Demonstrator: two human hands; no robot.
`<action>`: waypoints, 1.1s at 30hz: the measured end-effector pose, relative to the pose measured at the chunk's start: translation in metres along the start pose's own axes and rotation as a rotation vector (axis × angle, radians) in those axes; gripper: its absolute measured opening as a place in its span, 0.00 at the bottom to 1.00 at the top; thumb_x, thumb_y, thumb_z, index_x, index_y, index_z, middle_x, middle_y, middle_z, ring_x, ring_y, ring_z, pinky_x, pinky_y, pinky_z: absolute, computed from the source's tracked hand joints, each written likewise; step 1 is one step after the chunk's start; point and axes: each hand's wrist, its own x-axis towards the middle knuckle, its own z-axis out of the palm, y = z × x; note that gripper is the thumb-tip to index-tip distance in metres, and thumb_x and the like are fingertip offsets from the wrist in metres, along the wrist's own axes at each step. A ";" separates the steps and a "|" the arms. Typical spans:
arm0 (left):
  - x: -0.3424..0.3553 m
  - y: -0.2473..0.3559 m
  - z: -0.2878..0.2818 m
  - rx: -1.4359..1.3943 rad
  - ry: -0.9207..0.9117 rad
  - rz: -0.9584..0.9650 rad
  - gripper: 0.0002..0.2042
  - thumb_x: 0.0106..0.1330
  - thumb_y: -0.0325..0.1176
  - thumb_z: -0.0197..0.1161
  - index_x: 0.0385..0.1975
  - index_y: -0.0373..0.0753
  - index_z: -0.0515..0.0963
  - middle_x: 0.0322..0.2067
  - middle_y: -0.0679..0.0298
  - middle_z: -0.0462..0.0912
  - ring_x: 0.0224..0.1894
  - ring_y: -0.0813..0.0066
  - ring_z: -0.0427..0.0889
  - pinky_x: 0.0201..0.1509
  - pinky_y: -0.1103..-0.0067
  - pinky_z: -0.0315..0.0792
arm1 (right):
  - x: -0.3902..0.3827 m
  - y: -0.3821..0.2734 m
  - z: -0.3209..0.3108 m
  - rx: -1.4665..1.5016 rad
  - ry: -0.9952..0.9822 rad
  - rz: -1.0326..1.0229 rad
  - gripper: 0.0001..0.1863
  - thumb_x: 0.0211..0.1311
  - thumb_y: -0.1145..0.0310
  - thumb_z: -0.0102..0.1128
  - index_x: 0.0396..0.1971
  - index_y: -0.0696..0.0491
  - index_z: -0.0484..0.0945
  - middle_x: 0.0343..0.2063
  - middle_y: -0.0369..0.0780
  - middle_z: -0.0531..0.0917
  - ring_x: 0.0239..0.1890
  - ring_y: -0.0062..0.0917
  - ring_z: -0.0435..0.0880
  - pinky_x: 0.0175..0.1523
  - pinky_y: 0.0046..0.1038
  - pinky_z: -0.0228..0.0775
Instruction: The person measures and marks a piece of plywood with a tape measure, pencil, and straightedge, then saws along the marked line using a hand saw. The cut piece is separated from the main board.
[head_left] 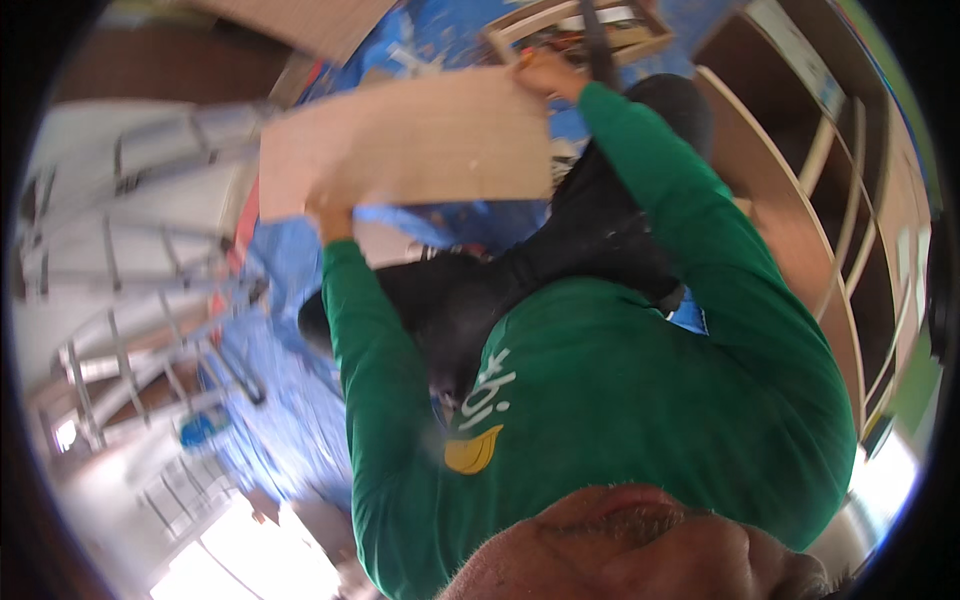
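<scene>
A rectangular light plywood board (408,140) is held across my lap, slightly tilted. My left hand (330,216) grips its lower-left edge, with the fingers mostly hidden and blurred. My right hand (553,78) is closed at the board's upper-right corner; a small orange item shows at its fingers, too small to identify. Just beyond that hand sits a wooden tray (650,40) of mixed small items, with a dark long object across it. My dark-trousered legs are folded beneath the board.
A crinkled blue tarp (285,390) covers the floor around me. Aluminium ladders (120,340) lie at the left. Plywood panels with dark compartments (760,190) curve along the right in the fisheye view. Another large board (290,20) is at the top left.
</scene>
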 end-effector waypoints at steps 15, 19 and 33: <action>0.066 0.033 0.014 -1.015 0.055 -0.503 0.35 0.50 0.16 0.70 0.65 0.25 0.74 0.50 0.46 0.87 0.50 0.57 0.89 0.52 0.64 0.84 | -0.336 -0.009 -0.295 -0.341 0.881 0.134 0.18 0.73 0.66 0.60 0.59 0.51 0.83 0.47 0.51 0.90 0.49 0.50 0.89 0.54 0.45 0.82; 0.075 0.041 0.015 -0.775 -0.236 -0.716 0.24 0.59 0.24 0.68 0.58 0.31 0.79 0.44 0.53 0.90 0.47 0.59 0.89 0.50 0.58 0.82 | -0.528 0.138 -0.331 -0.882 0.834 1.091 0.14 0.71 0.58 0.65 0.41 0.55 0.82 0.43 0.57 0.87 0.47 0.56 0.87 0.52 0.54 0.80; 0.190 0.144 -0.352 -2.155 0.167 0.256 0.34 0.84 0.56 0.51 0.75 0.33 0.65 0.62 0.51 0.81 0.63 0.57 0.82 0.71 0.62 0.73 | -0.416 -0.060 -0.229 0.367 0.822 0.372 0.16 0.83 0.57 0.58 0.35 0.51 0.80 0.22 0.28 0.72 0.23 0.10 0.71 0.26 0.18 0.59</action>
